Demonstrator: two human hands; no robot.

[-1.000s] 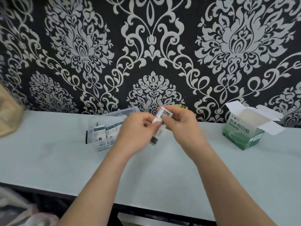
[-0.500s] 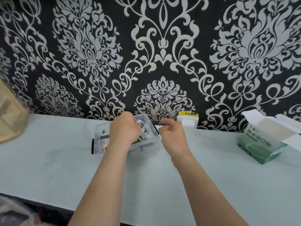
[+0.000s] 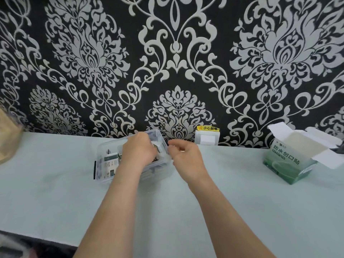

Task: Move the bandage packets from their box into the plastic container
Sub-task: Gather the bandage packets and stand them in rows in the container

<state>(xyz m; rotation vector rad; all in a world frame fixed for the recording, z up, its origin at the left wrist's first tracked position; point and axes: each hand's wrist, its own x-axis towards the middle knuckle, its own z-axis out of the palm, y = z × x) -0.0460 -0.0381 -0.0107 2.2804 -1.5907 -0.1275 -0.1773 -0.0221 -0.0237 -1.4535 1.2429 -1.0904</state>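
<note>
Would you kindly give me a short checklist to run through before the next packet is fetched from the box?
1. Plastic container lidless and upright on the table: ok.
2. Bandage packets lying inside it: ok.
3. Left hand free of packets: cannot tell; its grip is hidden in the container.
4. Right hand empty: ok.
5. Box flaps open: ok.
6. Packets left in box: cannot tell.
</note>
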